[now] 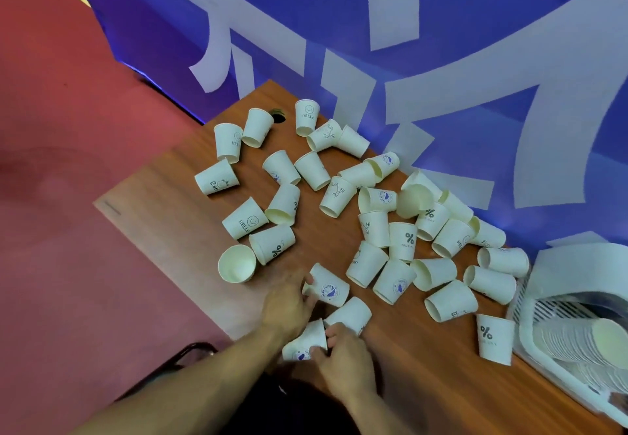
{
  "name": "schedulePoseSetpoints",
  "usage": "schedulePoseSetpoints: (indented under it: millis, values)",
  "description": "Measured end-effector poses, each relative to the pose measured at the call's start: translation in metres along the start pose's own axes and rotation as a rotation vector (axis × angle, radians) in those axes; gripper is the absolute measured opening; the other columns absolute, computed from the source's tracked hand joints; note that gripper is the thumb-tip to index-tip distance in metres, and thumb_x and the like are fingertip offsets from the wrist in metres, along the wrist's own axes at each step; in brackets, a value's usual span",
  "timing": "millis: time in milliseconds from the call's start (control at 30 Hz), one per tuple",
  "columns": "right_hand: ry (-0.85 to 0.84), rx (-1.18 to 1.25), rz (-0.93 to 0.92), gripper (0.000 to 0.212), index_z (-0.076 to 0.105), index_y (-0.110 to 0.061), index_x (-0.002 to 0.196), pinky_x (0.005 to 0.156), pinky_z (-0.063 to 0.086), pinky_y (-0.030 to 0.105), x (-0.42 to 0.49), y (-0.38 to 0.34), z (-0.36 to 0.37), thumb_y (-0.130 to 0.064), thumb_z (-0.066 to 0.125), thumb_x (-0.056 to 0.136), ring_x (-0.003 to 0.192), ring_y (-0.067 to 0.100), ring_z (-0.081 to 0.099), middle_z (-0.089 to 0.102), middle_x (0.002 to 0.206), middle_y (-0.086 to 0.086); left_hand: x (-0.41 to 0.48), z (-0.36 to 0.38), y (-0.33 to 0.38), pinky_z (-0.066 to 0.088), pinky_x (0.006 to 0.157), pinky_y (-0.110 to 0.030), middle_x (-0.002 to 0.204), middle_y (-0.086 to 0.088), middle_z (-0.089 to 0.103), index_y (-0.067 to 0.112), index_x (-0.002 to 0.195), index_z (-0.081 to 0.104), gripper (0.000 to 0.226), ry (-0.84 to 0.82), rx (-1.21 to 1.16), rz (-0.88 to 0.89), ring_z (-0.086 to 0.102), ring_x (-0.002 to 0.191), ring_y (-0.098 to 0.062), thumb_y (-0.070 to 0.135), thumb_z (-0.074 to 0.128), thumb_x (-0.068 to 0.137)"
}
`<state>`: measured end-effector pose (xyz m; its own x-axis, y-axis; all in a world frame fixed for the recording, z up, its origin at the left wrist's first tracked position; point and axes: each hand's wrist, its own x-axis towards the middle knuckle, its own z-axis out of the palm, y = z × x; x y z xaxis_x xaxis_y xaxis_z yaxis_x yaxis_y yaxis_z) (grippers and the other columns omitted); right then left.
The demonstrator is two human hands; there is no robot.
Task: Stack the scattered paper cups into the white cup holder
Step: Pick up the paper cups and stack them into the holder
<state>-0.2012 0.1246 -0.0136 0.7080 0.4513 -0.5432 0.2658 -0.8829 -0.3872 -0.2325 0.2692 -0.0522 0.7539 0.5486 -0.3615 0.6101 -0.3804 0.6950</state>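
Smooth wood-grain tabletop [170,203]. Left hand [289,309], fingers curled on blue-print cup [329,286]. Right hand [343,361] pinches tapered cup [305,343] near front edge. Matte paper cups [373,227] strewn mid-table. Slotted white cup holder [543,319] far right, nested stack [584,343] inside.

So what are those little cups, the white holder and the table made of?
The cups look like thin matte paper: off-white, with printed logos and creamy insides. The white holder seems to be moulded plastic, judging by its smooth walls and slotted grille. The table shows reddish-brown wood grain with a flat sheen. It is probably laminate rather than solid wood, though the picture cannot settle that.
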Motion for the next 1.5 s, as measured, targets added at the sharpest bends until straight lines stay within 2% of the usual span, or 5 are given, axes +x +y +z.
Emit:
schedulePoseSetpoints:
  millis: [200, 467, 1000, 1367, 1500]
  values:
    - [-0.002, -0.028, 0.014, 0.033, 0.055, -0.025, 0.116, 0.084, 0.046, 0.025, 0.013, -0.008, -0.001, -0.036, 0.063, 0.087, 0.102, 0.012, 0.059, 0.061, 0.111, -0.007, 0.020, -0.003, 0.000, 0.037, 0.063, -0.027, 0.080, 0.012, 0.055, 0.026, 0.092, 0.047, 0.019, -0.010, -0.117, -0.101, 0.052, 0.072, -0.007, 0.024, 0.065, 0.088]
    - [0.009, 0.052, 0.015, 0.031, 0.060, -0.022, 0.114, 0.086, 0.047, 0.024, 0.024, -0.009, -0.010, -0.024, 0.069, 0.084, 0.100, 0.014, 0.061, 0.067, 0.104, -0.004, 0.027, -0.004, -0.006, 0.052, 0.079, -0.036, 0.085, 0.013, 0.065, 0.028, 0.094, 0.052, 0.019, -0.023, -0.152, -0.176, 0.063, 0.086, -0.013, 0.017, 0.064, 0.085]
    - [0.062, 0.088, -0.030, 0.028, 0.062, -0.023, 0.111, 0.081, 0.052, 0.024, 0.009, -0.002, -0.025, -0.028, 0.066, 0.084, 0.089, 0.006, 0.063, 0.066, 0.092, -0.011, 0.021, 0.003, 0.007, 0.040, 0.074, -0.023, 0.108, -0.004, 0.070, 0.017, 0.116, 0.063, 0.029, -0.091, -0.039, -0.195, 0.064, 0.098, -0.022, 0.028, 0.067, 0.090]
    - [0.227, 0.316, -0.042, 0.013, 0.064, -0.028, 0.092, 0.072, 0.055, 0.025, -0.016, 0.013, -0.068, -0.026, 0.070, 0.082, 0.075, 0.003, 0.064, 0.066, 0.082, -0.011, 0.005, -0.018, 0.043, 0.053, 0.079, -0.034, 0.100, 0.003, 0.074, 0.023, 0.109, 0.070, 0.027, 0.160, -0.199, -0.023, 0.066, 0.086, -0.015, 0.041, 0.060, 0.091]
    - [0.384, 0.406, -0.087, 0.008, 0.066, -0.022, 0.091, 0.060, 0.046, 0.012, -0.028, 0.024, -0.093, -0.023, 0.069, 0.083, 0.073, 0.001, 0.062, 0.067, 0.077, -0.008, -0.007, -0.022, 0.074, 0.054, 0.072, -0.037, 0.088, 0.011, 0.071, 0.029, 0.104, 0.069, 0.032, 0.211, -0.241, 0.084, 0.064, 0.078, -0.006, 0.051, 0.052, 0.090]
